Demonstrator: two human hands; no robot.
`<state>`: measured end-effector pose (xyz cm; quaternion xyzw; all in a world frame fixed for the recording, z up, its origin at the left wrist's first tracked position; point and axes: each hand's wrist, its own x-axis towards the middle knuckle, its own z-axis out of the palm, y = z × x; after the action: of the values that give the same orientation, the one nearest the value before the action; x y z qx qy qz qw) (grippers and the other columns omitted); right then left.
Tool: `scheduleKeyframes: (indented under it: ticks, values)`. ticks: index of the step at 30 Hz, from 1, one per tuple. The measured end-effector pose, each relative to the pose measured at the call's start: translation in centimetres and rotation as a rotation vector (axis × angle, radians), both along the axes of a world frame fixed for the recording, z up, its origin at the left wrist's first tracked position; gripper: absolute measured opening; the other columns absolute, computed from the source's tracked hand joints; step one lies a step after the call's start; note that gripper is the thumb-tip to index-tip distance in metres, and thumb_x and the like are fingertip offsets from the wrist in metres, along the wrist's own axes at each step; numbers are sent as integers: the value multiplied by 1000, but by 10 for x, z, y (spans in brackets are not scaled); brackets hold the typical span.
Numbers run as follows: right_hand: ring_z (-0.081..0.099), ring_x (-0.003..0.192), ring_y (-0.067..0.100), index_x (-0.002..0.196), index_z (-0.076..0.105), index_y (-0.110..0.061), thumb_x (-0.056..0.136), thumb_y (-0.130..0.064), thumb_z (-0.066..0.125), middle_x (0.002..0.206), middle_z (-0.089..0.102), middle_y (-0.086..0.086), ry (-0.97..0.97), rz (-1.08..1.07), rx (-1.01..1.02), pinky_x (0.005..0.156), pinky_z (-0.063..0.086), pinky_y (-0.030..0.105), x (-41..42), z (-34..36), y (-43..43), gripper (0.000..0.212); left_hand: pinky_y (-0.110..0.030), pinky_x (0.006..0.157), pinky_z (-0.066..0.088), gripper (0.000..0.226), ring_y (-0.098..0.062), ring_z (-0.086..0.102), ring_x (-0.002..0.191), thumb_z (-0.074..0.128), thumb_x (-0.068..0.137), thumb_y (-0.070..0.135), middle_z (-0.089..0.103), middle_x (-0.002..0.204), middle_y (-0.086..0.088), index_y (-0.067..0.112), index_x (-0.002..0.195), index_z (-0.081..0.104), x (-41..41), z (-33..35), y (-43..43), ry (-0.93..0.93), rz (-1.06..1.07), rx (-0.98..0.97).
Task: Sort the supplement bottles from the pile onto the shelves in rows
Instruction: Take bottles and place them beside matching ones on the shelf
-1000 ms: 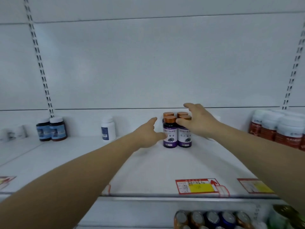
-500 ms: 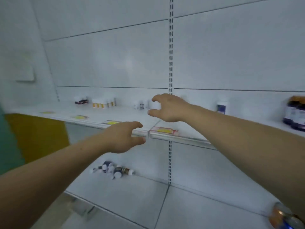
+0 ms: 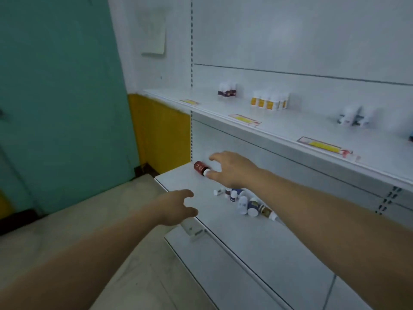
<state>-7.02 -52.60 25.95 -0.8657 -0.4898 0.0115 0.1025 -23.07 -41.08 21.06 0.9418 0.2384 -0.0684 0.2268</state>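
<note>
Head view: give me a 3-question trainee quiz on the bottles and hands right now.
1. Fill in: the hand nearest the red bottle is the ___ hand.
2. True or false: the red bottle stands upright.
3. Where does the pile lie? A. upper shelf B. lower shelf C. floor

Key
1. right: the right hand, fingers spread, is by the bottle's cap.
2. false: it lies on its side.
3. B
</note>
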Motion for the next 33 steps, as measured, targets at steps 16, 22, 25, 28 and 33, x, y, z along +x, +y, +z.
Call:
scheduleKeyframes:
  ticks: [16, 22, 25, 28, 33]
  values:
    - [57, 106, 31, 126, 50, -9, 89, -41, 58, 121, 58, 15, 390, -590, -105, 81, 43, 32, 201, -221, 66, 50, -33, 109, 26, 75, -25, 30, 137, 57, 89, 44, 25, 153, -7, 22, 149, 17, 243, -175, 158, 209, -254, -184]
    - [41, 129, 28, 143, 35, -11, 93, -23, 55, 143, 41, 13, 408, -717, 28, 104, 33, 33, 216, -284, 122, 55, -42, 103, 38, 95, -32, 37, 130, 68, 84, 26, 24, 151, -14, 27, 150, 0, 327, -243, 192, 78, -323, -175]
    - [20, 143, 29, 152, 8, -10, 96, -17, 47, 159, 11, 10, 451, -790, -62, 114, 22, 38, 219, -318, 133, 69, -48, 106, 33, 95, -35, 28, 136, 65, 86, 34, 11, 156, -12, 31, 149, -6, 358, -276, 188, 67, -436, -104]
    - [30, 136, 32, 151, 0, -5, 98, -28, 46, 155, 13, 16, 312, -863, -204, 108, 29, 36, 220, -339, 138, 73, -50, 106, 30, 85, -36, 23, 137, 58, 88, 44, 5, 157, -10, 34, 149, 0, 378, -305, 180, 57, -543, -14]
    - [51, 113, 30, 132, 42, -10, 94, -29, 53, 132, 42, 14, 322, -1013, -90, 92, 44, 36, 209, -342, 141, 43, -35, 94, 37, 29, -30, 40, 115, 49, 93, 20, 40, 130, -13, 17, 122, 49, 375, -330, 178, -126, -536, 108]
